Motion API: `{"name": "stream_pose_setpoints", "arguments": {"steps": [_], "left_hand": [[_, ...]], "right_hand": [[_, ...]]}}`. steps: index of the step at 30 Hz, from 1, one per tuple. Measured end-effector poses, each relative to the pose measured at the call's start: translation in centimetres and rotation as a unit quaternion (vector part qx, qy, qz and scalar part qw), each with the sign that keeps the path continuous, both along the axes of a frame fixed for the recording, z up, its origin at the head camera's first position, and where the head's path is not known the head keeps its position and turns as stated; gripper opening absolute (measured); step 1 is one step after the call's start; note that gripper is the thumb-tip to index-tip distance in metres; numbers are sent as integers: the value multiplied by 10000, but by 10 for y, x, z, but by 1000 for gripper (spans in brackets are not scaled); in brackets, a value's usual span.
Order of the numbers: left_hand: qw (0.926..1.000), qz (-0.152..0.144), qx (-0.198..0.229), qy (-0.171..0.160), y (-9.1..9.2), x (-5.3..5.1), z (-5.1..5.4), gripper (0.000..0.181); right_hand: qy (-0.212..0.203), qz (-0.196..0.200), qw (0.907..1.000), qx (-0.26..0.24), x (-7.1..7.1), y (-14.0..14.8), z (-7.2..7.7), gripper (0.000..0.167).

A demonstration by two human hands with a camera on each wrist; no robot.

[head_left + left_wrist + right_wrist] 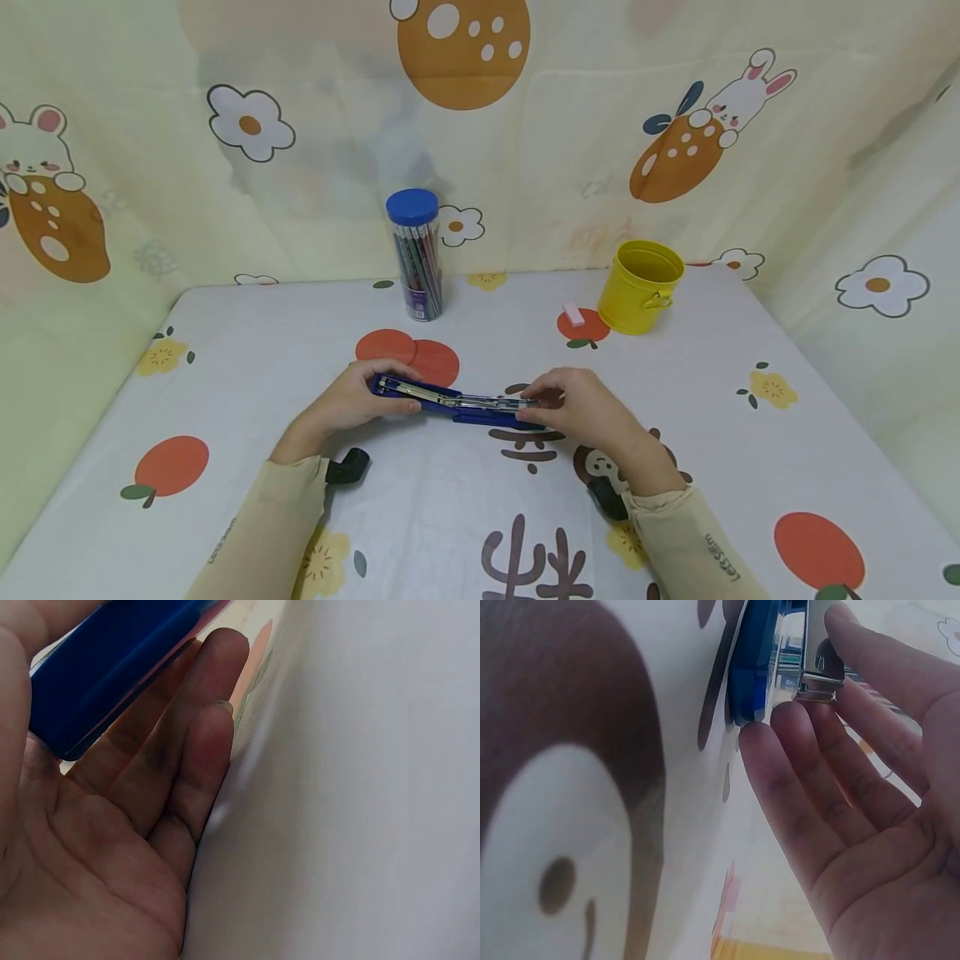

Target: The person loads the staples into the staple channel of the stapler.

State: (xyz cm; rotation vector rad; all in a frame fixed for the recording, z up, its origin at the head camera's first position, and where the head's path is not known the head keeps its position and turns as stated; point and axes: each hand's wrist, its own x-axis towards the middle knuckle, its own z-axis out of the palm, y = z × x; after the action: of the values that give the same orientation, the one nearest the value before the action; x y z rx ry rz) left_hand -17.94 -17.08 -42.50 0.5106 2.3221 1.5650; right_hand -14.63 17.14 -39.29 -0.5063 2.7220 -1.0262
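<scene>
A blue stapler (450,403) lies opened out flat near the middle of the table, its metal staple channel exposed. At its left end the left hand (367,390) grips the blue top arm between thumb and fingers; the left wrist view shows the blue plastic (112,671) against the left hand (127,795). The right hand (588,408) pinches the metal channel at the right end. In the right wrist view the right hand (862,795) has its thumb and fingers on the metal end (821,671), with fingertips close to the blue base (751,675).
A clear jar of pencils with a blue lid (413,208) stands at the back. A yellow bucket (633,292) is at the back right, with a small pink and white eraser (573,314) to its left. A patterned curtain (322,183) hangs behind the table.
</scene>
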Motion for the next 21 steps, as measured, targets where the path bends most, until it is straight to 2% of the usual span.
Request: {"name": "stream_pose_setpoints", "arguments": {"steps": [7,14,21], "left_hand": [[10000,-27,29,0,0,0,0,39],[10000,-53,19,23,-1,0,1,41],[9999,-25,-120,81,0,-1,5,43]], "right_hand": [[-35,13,10000,-87,-1,3,-1,33],[-372,-113,9988,-303,-2,5,-4,47],[-506,-110,9976,-460,-2,8,-5,53]]}}
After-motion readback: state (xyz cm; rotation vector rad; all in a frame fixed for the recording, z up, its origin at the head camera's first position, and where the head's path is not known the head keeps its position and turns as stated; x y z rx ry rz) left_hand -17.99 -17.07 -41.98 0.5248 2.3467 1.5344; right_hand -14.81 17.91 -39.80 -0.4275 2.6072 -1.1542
